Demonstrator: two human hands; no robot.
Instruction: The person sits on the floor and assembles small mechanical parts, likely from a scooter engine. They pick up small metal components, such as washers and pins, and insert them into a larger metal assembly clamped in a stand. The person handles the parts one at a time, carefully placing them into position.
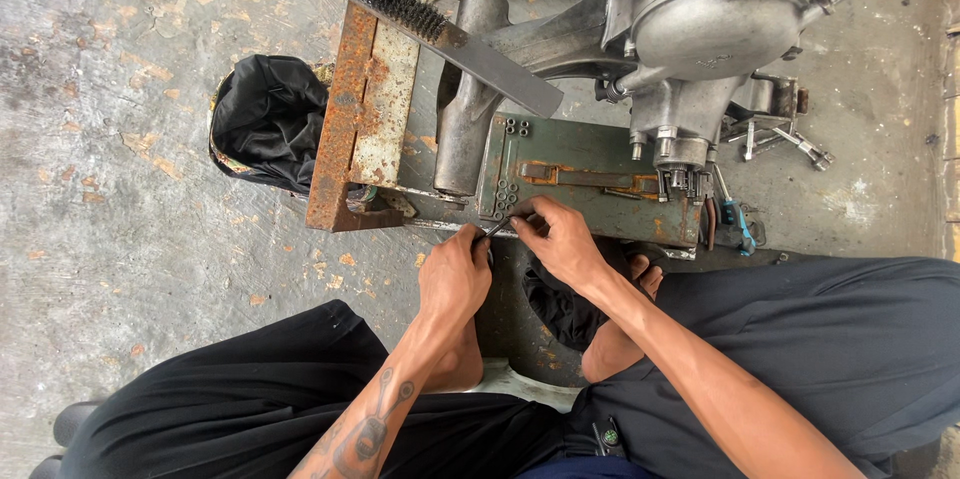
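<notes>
My left hand (455, 274): curled shut around the near end of a small dark metal rod (497, 229), thumb and fingers pinched on it.
My right hand (560, 239): fingers bent down over the far end of the same rod, pressing it from above; how tightly they close I cannot tell, since the fingertips hide the contact.
The rod: thin, short, tilted up to the right, held between both hands right at the near edge of the green metal box (590, 184).
The box: flat and olive green, with rust patches, a latch strap along its lid and a row of small holes at its left end; it lies straight ahead of my knees.
Engine casing (690, 39): grey cast metal, resting on the far right part of the box, with a long grey arm running left from it.
Wire brush (445, 34): black bristles on a flat grey handle, lying aslant across the rusty steel frame (365, 89) and the grey arm.
Black bag (270, 119): crumpled on the concrete floor, just left of the frame.
Loose tools (780, 139): wrenches and a blue-handled one lying on the floor to the right of the box.
My legs: in black trousers, spread either side of my hands.
</notes>
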